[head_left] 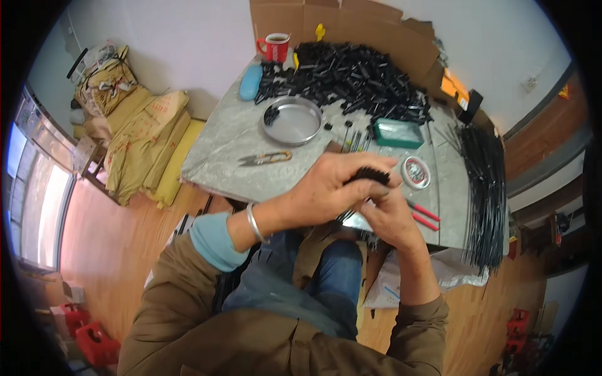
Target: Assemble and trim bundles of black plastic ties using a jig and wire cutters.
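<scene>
Both hands meet over the near edge of the grey table. My left hand (335, 188), with a metal bangle at its wrist, is closed around a black ridged piece (369, 176) whose toothed edge shows between the fingers. My right hand (390, 216) presses against the same piece from the right, its fingers bent and partly hidden. Below the hands, thin dark strands (345, 215) show; whether they join the piece I cannot tell. Just right of my right hand lie red handles (426, 221) of a tool, its head hidden. A round tin of small shiny parts (415, 172) stands beyond.
A heap of black parts (351, 72) covers the table's back, before a cardboard screen (351, 25). A round metal tray (292, 128), thread snips (266, 158), a green box (399, 133), a red mug (276, 47) and a blue case (251, 83) stand about. Long black rods (484, 194) overhang the right edge.
</scene>
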`<action>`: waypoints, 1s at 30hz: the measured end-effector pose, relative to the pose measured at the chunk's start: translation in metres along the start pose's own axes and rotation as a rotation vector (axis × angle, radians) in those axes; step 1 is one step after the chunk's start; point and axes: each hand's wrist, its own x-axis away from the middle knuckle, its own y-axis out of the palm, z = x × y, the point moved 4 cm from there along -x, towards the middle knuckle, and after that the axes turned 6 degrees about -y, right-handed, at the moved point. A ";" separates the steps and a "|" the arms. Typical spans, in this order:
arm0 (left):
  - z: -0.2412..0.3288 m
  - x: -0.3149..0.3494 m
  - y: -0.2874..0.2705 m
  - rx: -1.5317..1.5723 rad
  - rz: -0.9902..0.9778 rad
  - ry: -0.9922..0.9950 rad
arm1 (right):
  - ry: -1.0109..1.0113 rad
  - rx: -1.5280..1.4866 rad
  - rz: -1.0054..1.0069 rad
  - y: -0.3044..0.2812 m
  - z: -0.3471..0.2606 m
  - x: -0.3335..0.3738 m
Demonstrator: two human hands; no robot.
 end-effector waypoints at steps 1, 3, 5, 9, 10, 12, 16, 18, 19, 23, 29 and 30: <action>0.002 0.002 -0.001 -0.035 0.015 -0.003 | -0.029 0.001 -0.108 -0.006 -0.001 -0.003; 0.003 0.003 -0.003 0.036 0.017 -0.122 | 0.415 -0.033 -0.347 -0.046 0.024 -0.012; 0.010 -0.002 0.003 0.081 0.012 -0.126 | 0.365 0.069 0.018 -0.103 0.073 -0.034; 0.006 -0.003 0.006 0.169 -0.021 -0.176 | 0.308 0.930 0.316 -0.172 0.134 -0.062; 0.005 -0.003 0.006 0.167 -0.013 -0.177 | 0.321 1.043 0.244 -0.172 0.144 -0.067; 0.004 -0.003 0.005 0.156 0.000 -0.175 | 0.323 1.153 0.171 -0.171 0.158 -0.075; 0.001 -0.006 0.004 0.154 -0.011 -0.175 | 0.140 1.391 0.077 -0.165 0.160 -0.089; 0.003 -0.007 0.003 0.134 -0.020 -0.176 | 0.036 1.426 0.068 -0.165 0.153 -0.090; 0.004 -0.007 0.003 0.123 -0.026 -0.181 | 0.031 1.424 0.069 -0.167 0.150 -0.090; 0.006 -0.009 0.007 0.165 -0.029 -0.176 | -0.101 1.432 0.232 -0.176 0.115 -0.086; 0.002 -0.004 0.008 0.189 -0.011 -0.208 | -0.069 0.172 0.474 -0.110 -0.004 -0.056; 0.004 -0.004 0.008 0.187 -0.012 -0.206 | -0.093 0.208 0.377 -0.097 -0.020 -0.043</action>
